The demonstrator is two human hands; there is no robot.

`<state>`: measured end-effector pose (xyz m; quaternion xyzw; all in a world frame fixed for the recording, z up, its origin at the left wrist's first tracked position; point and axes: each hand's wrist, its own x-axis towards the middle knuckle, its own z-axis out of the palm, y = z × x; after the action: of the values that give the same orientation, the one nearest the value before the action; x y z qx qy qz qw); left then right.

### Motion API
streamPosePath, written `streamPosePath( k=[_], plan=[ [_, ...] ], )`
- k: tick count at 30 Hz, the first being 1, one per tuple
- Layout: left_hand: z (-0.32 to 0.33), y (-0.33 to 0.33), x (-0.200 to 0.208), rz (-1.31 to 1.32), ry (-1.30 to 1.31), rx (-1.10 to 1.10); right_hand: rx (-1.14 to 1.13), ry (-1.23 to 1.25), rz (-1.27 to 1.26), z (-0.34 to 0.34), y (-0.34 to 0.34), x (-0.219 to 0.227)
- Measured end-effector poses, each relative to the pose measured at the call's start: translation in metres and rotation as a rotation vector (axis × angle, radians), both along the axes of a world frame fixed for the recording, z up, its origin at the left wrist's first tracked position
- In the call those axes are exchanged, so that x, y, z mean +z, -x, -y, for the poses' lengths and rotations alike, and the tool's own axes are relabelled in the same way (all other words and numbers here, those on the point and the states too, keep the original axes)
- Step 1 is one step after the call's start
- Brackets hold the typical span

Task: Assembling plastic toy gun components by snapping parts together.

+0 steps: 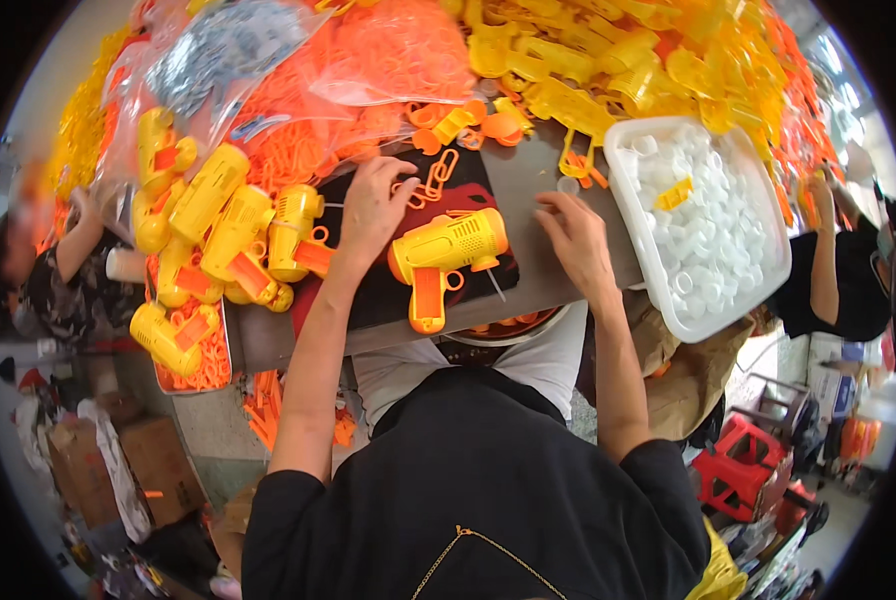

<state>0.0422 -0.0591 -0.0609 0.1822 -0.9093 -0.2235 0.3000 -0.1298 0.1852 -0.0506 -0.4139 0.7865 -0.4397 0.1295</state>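
Note:
A yellow toy gun [453, 245] with an orange handle panel and a round nozzle lies on the dark red-and-black mat in front of me. Beyond its rear end, my left hand [376, 205] is bent inward with its fingertips drawn together, right beside several orange plastic links [436, 178]. Whatever is between those fingertips is too small to tell. To the right of the toy, my right hand [578, 240] reaches over the grey table with its fingers apart and nothing in them. A small clear round cap [568, 185] lies just past its fingertips. A thin metal rod sticks out below the toy.
Several assembled yellow toy guns [233, 225] are piled at the left. A white tub [628, 230] of translucent caps stands at the right. Bags of orange parts [393, 50] and a heap of yellow shells [618, 70] line the back. People sit at both sides.

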Motion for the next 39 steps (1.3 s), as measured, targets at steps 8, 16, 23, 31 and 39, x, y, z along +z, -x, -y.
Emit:
streamPosePath(
  k=[8, 16, 23, 31, 39],
  plan=[
    [-0.031, -0.008, 0.036, -0.125, 0.045, -0.032, -0.043, 0.195, -0.187, 0.009, 0.001, -0.039],
    [0.089, -0.094, 0.11, 0.019, 0.606, 0.502, -0.052, 0.221, -0.129, 0.013, 0.002, -0.042],
    [0.135, -0.086, 0.102, 0.214, 0.811, 0.509, -0.045, 0.329, -0.054, 0.043, -0.005, -0.006],
    [0.14, -0.072, 0.11, 0.239, 0.796, 0.498, 0.458, 0.5, -0.261, 0.239, -0.068, 0.073],
    [0.146, -0.085, 0.104, 0.239, 0.608, 0.518, 0.468, 0.165, -0.589, 0.326, -0.096, 0.065]
  ],
)
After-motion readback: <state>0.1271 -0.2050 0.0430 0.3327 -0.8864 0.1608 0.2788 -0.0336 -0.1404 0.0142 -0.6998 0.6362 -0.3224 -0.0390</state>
